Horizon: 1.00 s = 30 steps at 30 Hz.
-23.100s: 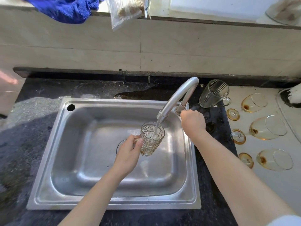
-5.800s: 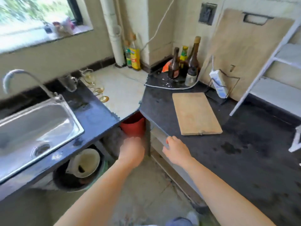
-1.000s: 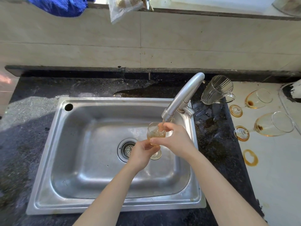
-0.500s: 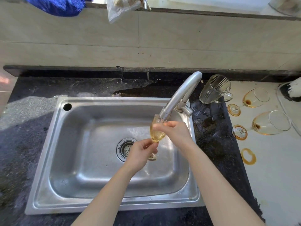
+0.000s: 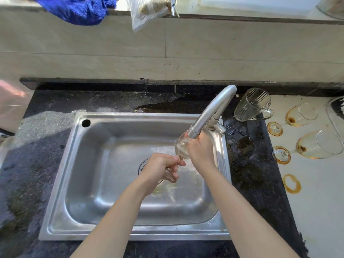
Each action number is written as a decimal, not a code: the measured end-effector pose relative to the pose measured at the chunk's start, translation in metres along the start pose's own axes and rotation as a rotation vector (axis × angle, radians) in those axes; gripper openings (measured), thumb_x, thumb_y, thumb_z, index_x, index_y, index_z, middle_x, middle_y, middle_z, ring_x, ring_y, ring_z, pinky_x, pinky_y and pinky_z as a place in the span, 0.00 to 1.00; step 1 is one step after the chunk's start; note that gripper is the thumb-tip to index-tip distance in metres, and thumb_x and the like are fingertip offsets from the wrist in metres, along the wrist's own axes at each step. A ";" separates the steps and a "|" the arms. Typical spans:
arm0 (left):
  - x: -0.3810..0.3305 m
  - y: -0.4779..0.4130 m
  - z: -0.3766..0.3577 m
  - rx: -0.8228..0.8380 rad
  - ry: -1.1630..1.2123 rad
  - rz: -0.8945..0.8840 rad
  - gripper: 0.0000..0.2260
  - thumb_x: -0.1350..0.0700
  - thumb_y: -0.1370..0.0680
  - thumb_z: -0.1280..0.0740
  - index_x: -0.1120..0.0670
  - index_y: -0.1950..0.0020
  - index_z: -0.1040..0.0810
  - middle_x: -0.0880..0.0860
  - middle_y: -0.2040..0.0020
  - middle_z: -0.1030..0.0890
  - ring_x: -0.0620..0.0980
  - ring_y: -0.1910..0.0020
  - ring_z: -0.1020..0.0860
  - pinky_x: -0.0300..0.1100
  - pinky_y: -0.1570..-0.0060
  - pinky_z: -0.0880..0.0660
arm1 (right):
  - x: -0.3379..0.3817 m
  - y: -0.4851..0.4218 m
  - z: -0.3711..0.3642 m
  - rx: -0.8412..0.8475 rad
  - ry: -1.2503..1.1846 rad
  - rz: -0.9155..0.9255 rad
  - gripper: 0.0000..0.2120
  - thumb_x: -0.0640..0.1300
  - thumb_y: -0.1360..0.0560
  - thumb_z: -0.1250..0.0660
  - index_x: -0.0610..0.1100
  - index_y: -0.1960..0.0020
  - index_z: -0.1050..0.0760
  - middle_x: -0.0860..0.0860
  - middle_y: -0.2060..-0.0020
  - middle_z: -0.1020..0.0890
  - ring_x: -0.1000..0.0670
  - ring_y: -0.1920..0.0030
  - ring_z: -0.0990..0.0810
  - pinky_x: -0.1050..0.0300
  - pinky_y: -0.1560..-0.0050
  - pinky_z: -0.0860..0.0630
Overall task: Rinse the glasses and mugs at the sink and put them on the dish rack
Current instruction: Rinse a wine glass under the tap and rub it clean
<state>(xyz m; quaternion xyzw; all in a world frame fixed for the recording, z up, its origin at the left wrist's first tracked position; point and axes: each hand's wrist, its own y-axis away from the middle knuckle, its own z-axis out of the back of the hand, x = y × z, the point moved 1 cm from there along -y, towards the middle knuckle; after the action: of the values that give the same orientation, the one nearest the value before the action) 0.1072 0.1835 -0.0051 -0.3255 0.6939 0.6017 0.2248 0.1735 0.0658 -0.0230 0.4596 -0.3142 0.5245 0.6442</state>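
Observation:
A stemmed wine glass (image 5: 181, 147) is tilted under the spout of the grey tap (image 5: 210, 112), over the steel sink (image 5: 74, 164). My left hand (image 5: 160, 169) grips its stem, the foot showing below my fingers. My right hand (image 5: 200, 151) wraps the bowl's right side, fingers curled on it. Water splashes in the basin below. On the counter to the right, a ribbed glass mug (image 5: 251, 105) lies on its side. Two stained wine glasses, one (image 5: 301, 115) farther back and one (image 5: 318, 145) nearer, lie on the pale surface.
A tiled wall rises behind the sink, with a blue cloth (image 5: 78, 8) and a plastic bag (image 5: 147, 10) hanging from the ledge above. Dark wet counter (image 5: 247, 164) borders the sink. An amber ring stain (image 5: 291, 183) marks the pale surface. No dish rack is in view.
The wine glass has risen and tipped until its bowl meets the spout. My right hand has slid from the rim to the bowl's side. The amber liquid has mostly washed out.

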 end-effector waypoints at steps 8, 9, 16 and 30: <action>-0.017 0.008 0.000 0.041 0.057 0.123 0.13 0.60 0.19 0.41 0.61 0.63 0.27 0.52 0.73 0.31 0.46 0.79 0.29 0.32 0.77 0.32 | 0.005 -0.008 0.001 0.155 -0.043 -0.130 0.14 0.53 0.32 0.29 0.44 0.61 0.27 0.49 0.65 0.23 0.49 0.63 0.23 0.52 0.60 0.25; -0.017 0.008 -0.001 0.033 0.038 0.118 0.13 0.61 0.19 0.41 0.62 0.63 0.27 0.53 0.73 0.32 0.46 0.79 0.29 0.32 0.77 0.33 | 0.006 -0.012 0.002 0.150 -0.089 -0.203 0.11 0.49 0.29 0.30 0.43 0.62 0.27 0.47 0.66 0.24 0.46 0.63 0.24 0.51 0.62 0.26; -0.022 0.006 -0.003 0.039 0.196 0.125 0.14 0.59 0.19 0.42 0.61 0.62 0.25 0.51 0.74 0.31 0.46 0.79 0.32 0.34 0.76 0.31 | 0.018 0.005 -0.003 -0.007 0.007 0.100 0.12 0.56 0.31 0.32 0.50 0.60 0.32 0.49 0.61 0.22 0.48 0.57 0.22 0.51 0.54 0.25; -0.038 -0.006 -0.003 -0.336 0.192 -0.024 0.09 0.58 0.24 0.36 0.63 0.60 0.22 0.56 0.67 0.21 0.47 0.81 0.31 0.35 0.77 0.30 | 0.007 -0.014 0.015 0.283 -0.365 -0.631 0.14 0.53 0.23 0.39 0.42 0.49 0.26 0.41 0.51 0.23 0.41 0.69 0.18 0.61 0.79 0.29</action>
<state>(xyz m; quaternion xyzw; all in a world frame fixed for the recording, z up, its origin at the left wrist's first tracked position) 0.1373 0.1869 0.0180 -0.4228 0.5978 0.6726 0.1071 0.1898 0.0543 -0.0142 0.7037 -0.1911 0.2483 0.6376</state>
